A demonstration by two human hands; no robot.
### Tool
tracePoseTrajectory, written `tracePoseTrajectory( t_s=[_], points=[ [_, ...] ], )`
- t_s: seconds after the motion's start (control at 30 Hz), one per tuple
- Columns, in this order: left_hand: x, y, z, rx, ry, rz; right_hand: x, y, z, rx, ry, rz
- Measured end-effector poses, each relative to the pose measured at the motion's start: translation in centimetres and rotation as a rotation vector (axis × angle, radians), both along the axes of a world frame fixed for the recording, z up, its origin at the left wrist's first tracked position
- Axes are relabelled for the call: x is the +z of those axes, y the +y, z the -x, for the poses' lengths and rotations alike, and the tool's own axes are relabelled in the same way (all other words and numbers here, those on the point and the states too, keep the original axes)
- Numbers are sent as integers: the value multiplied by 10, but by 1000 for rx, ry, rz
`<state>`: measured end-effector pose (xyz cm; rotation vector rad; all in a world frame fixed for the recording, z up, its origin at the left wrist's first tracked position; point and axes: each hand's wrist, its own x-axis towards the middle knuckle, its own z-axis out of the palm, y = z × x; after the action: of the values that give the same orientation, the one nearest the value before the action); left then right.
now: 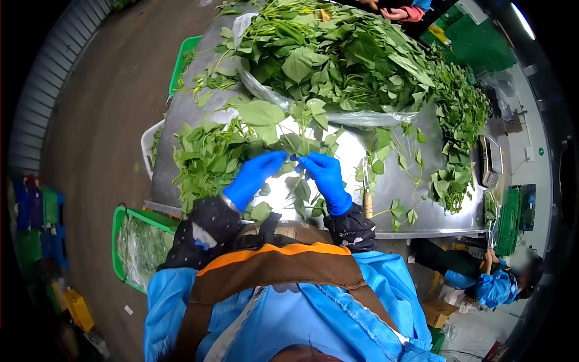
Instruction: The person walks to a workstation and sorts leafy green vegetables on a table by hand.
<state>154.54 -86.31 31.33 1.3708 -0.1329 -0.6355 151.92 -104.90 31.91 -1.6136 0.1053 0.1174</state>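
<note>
The blue-gloved right hand (pixel 326 180) seemed to pinch a leafy green stem (pixel 297 142); whether the blue-gloved left hand (pixel 254 177) gripped, I could not tell; light pressure probably suited it

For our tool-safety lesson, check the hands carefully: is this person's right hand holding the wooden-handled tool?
No, the wooden-handled tool lies on the metal table, apart from the blue-gloved right hand.

Left hand (pixel 253 177): angled inward | Right hand (pixel 327 180): fingers (pixel 307 163) bent | hands close together
</note>
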Motion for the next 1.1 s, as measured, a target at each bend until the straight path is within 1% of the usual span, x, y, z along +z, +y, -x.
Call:
tracePoseTrajectory(
  t_s=[0.03, 0.07, 0.1, 0.13, 0.17, 0.2, 0.23, 0.27, 0.3, 0.33, 0.4, 0.43, 0.5, 0.53, 0.57, 0.6, 0.63, 0.67, 0.7, 0.73, 0.77, 0.8, 0.87, 0.93, 1.0, 1.03, 1.1],
  points=[
    [-10, -7, -2, -49, 15, 104, -1, 4, 2, 38, -36, 46],
    [-20, -12, 0, -124, 130, 181, -2, 6, 6, 71, -70, 92],
    [-20, -16, -1, -192, 76, 213, -1, 9, 11, 187, -11, 107],
    [-23, -20, 0, -266, 30, 247, -8, 5, 19, 282, -51, 256],
    [-42, -21, 2, -212, -5, 300, -15, -7, 26, 139, 44, 122],
    [-34, -22, 12, -26, 375, 568, -20, -26, 29, -2, 130, -4],
    [-36, -18, 19, 32, 511, 566, -19, -49, 30, -109, 59, 94],
    [-40, -12, 24, 90, 643, 557, -20, -64, 34, -269, 173, 279],
    [-57, -6, 33, 56, 754, 513, -28, -79, 41, -215, 248, 430],
    [-44, -5, 39, -12, 780, 461, -35, -87, 48, -157, 323, 578],
    [-53, -2, 40, -151, 755, 593, -48, -82, 59, 5, 299, 973],
    [-52, -3, 39, -110, 736, 586, -48, -73, 60, -34, 281, 988],
    [-50, -7, 37, -16, 692, 577, -82, -71, 56, -33, 228, 1029],
    [-51, -7, 36, 49, 655, 575, -88, -66, 52, -34, 199, 1047],
    [-52, -5, 33, 112, 616, 570, -90, -63, 54, -67, 135, 988],
    [-54, -3, 29, 178, 575, 566, -82, -59, 54, -143, 144, 815],
    [-57, -1, 27, 167, 564, 583, -71, -55, 52, -205, 151, 643],
    [-57, -3, 28, 207, 536, 535, -58, -49, 50, -260, 160, 468],
    [-54, -11, 29, 245, 507, 486, -40, -43, 48, -253, 121, 463],
    [-52, -17, 28, 280, 476, 438, -37, -39, 46, -255, 90, 473],
    [-50, -18, 24, 214, 532, 481, -36, -34, 45, -259, 61, 484],
    [-44, -21, 21, 206, 485, 447, -34, -29, 45, -264, 36, 494],
    [-26, -24, 19, 187, 404, 375, -18, -11, 45, -226, -136, 638],
    [-14, -28, 19, 223, 330, 248, -9, 0, 44, -193, -114, 614],
    [-7, -34, 24, 252, 216, 72, -15, 7, 43, -182, -184, 534],
    [-17, -37, 27, 275, 203, 171, -17, 10, 42, -175, -219, 495],
    [-17, -34, 27, 253, 289, 137, -14, 17, 40, -170, -174, 376]
  ],
)
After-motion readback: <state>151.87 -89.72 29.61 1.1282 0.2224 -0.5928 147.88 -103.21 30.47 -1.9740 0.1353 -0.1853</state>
